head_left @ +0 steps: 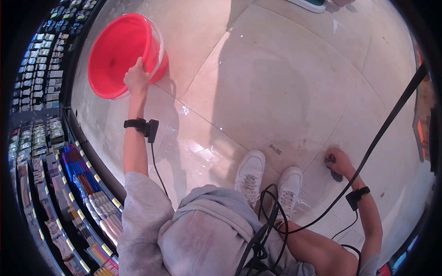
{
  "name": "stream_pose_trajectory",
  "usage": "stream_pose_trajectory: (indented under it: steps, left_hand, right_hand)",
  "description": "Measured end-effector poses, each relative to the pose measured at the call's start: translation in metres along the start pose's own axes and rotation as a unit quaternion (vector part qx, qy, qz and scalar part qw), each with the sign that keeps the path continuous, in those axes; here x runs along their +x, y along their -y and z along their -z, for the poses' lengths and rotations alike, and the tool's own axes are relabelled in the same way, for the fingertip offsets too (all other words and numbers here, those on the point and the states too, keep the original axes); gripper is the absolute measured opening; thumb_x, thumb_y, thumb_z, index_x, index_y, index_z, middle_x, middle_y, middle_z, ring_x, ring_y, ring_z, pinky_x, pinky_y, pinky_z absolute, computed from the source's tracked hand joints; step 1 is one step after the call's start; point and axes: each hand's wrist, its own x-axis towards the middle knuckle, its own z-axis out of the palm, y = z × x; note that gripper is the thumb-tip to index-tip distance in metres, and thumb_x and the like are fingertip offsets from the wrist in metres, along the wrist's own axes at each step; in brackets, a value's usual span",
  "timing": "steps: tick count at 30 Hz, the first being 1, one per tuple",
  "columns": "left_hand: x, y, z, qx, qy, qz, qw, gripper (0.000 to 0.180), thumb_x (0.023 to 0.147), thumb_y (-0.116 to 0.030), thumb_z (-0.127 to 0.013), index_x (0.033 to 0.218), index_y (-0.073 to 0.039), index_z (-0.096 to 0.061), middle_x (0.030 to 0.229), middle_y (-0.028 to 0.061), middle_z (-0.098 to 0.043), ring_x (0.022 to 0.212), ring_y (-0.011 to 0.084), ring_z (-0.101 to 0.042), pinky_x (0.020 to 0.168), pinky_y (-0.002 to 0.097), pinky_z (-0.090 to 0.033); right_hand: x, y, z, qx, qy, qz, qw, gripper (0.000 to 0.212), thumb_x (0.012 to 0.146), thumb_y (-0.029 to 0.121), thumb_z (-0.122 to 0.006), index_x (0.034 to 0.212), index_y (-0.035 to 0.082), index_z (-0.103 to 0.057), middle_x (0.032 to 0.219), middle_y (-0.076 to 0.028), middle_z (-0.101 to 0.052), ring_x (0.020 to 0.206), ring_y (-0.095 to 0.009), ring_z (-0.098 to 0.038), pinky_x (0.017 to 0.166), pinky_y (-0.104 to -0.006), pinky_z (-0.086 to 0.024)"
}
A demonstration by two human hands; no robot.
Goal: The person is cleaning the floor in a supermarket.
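Observation:
A red plastic bucket point(108, 60) with a white handle stands tilted toward me on the tiled floor at the upper left. My left hand point(137, 77) is closed over its near right rim, the arm stretched out. Inside, the bucket shows a bare red wall and bottom with one darker spot. Down at the right, my right hand point(340, 161) is closed on a small dark grey, crumpled thing, like a rag point(336, 176), low by the floor. Its exact kind is hard to make out. Both wrists wear black bands with small cabled boxes.
Shelves point(87, 184) packed with hanging and stacked goods line the left side. My white shoes point(251, 172) are on the wet, shiny floor tiles point(271, 69). A black cable point(368, 152) crosses the right side. A white and green object point(311, 3) lies at the top edge.

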Motion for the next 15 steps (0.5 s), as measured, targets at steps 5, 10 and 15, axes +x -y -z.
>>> stream_pose_trajectory:
  steps: [5, 10, 15]
  left_hand:
    - [-0.005, -0.007, 0.001, -0.013, -0.031, -0.017, 0.999, 0.036, 0.075, -0.01, -0.066, 0.109, -0.015, -0.058, 0.076, 0.0149, -0.068, 0.074, 0.0389, -0.068, 0.063, 0.0502, -0.053]
    - [-0.011, -0.017, 0.004, -0.008, -0.03, -0.026, 0.999, 0.023, 0.077, -0.011, -0.064, 0.098, -0.013, -0.054, 0.074, 0.0152, -0.067, 0.072, 0.0408, -0.067, 0.061, 0.0517, -0.052]
    - [-0.016, -0.032, 0.007, 0.007, -0.028, -0.038, 0.999, 0.019, 0.079, -0.01, -0.061, 0.096, -0.012, -0.053, 0.072, 0.0145, -0.067, 0.07, 0.0411, -0.067, 0.059, 0.052, -0.052]
  right_hand:
    - [0.003, 0.0, -0.001, -0.007, 0.004, 0.001, 1.0, 0.026, 0.064, 0.005, -0.073, 0.085, 0.003, -0.058, 0.081, -0.01, -0.056, 0.072, -0.025, -0.055, 0.067, -0.0355, -0.047]
    - [-0.001, 0.006, 0.001, -0.005, 0.002, 0.006, 1.0, 0.026, 0.064, 0.005, -0.073, 0.086, 0.003, -0.058, 0.081, -0.01, -0.056, 0.072, -0.025, -0.055, 0.067, -0.0356, -0.047]
    - [-0.001, 0.013, 0.004, -0.018, 0.004, -0.006, 1.0, 0.024, 0.065, 0.004, -0.071, 0.085, 0.003, -0.058, 0.082, -0.013, -0.056, 0.076, -0.029, -0.057, 0.069, -0.0369, -0.048]
